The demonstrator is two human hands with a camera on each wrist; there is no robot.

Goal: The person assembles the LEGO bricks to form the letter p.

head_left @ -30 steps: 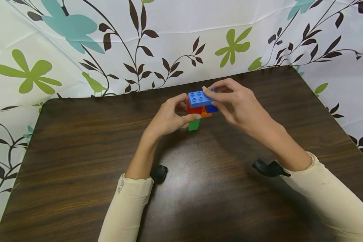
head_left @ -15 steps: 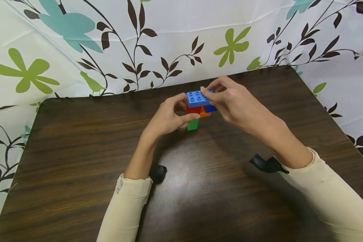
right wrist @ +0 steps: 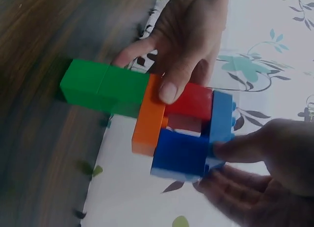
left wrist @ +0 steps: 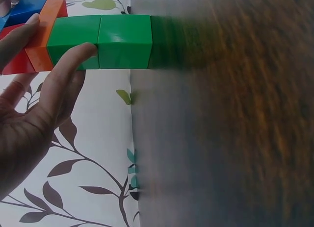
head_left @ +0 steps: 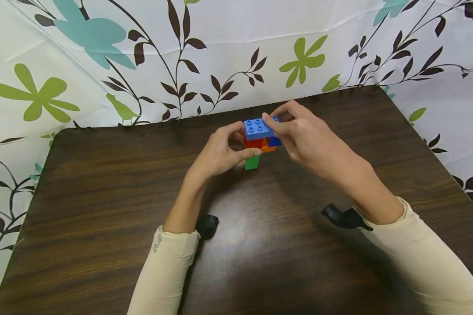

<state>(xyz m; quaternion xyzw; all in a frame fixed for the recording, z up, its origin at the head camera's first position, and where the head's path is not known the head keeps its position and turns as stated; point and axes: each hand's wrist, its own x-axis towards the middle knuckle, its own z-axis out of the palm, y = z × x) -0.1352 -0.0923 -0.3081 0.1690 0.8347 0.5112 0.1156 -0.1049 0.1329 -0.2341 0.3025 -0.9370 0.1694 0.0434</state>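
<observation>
A small tower of toy building bricks stands on the table between both hands. At its foot are two stacked green bricks (right wrist: 105, 87), with an orange brick (right wrist: 148, 119) lying across them. A red brick (right wrist: 196, 99) and a dark blue brick (right wrist: 181, 151) sit side by side on the orange one, a gap between them. Across the top lies a flat light blue brick (head_left: 257, 127) with studs. My left hand (head_left: 218, 151) grips the tower around the red and green bricks, thumb in front. My right hand (head_left: 313, 140) pinches the right end of the light blue brick.
The dark wood-grain table (head_left: 114, 197) extends around the tower on every side. Behind it hangs a white curtain (head_left: 228, 26) printed with leaves and flowers. Black straps (head_left: 344, 217) stick out from the wrists at both sleeves.
My right hand has shifted slightly left and its wrist has turned a little, still on the light blue brick. The left hand and the tower have stayed in place.
</observation>
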